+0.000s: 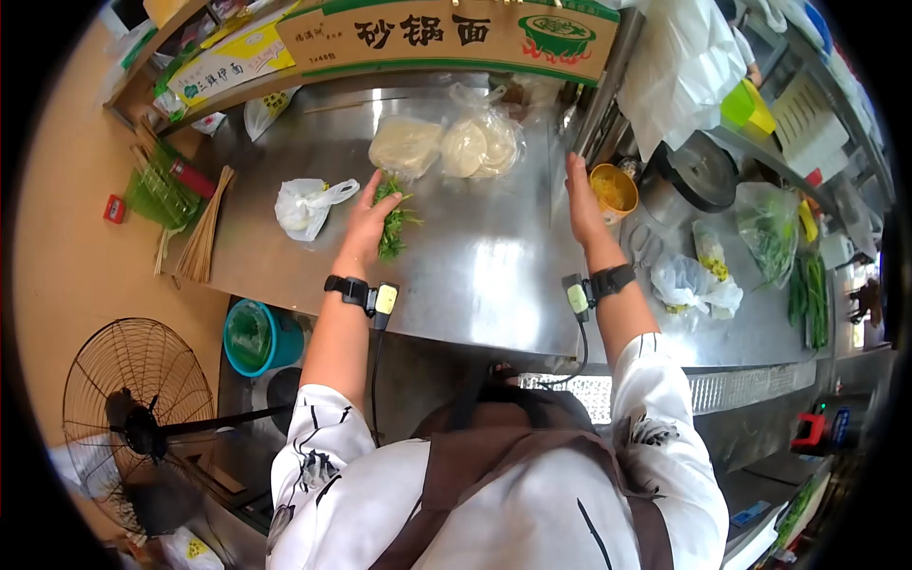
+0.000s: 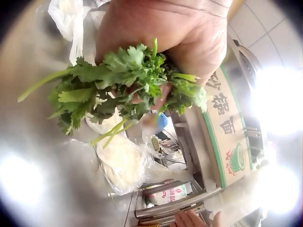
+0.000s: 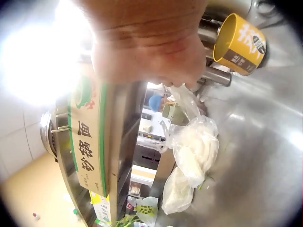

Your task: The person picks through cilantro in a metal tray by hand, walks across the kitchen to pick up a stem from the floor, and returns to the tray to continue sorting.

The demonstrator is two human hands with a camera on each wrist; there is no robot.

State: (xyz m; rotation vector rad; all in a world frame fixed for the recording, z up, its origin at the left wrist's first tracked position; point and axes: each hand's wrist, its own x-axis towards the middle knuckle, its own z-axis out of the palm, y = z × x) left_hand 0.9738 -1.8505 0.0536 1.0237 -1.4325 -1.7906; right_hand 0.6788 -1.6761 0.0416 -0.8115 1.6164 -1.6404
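Note:
Leafy green herbs (image 1: pixel 395 226) are gripped in the left hand (image 1: pixel 365 223) over the steel table; in the left wrist view the herbs (image 2: pixel 118 87) hang from the curled fingers of that hand (image 2: pixel 165 28). The right hand (image 1: pixel 585 207) is raised beside a yellow tin (image 1: pixel 614 190), its fingers extended and holding nothing visible. From the right wrist, the hand (image 3: pixel 149 45) hides its own fingertips, with the yellow tin (image 3: pixel 240 45) nearby. Two clear bags of pale, flat food, one squarish (image 1: pixel 405 145) and one with rounds (image 1: pixel 480 147), lie between and beyond the hands.
A knotted white bag (image 1: pixel 309 207) and wooden sticks (image 1: pixel 205 228) are on the left. Scissors (image 1: pixel 646 245), another white bag (image 1: pixel 693 285), bagged greens (image 1: pixel 768 233) and a lidded pot (image 1: pixel 698 171) stand right. A shelf with a printed carton (image 1: pixel 446 36) spans the back.

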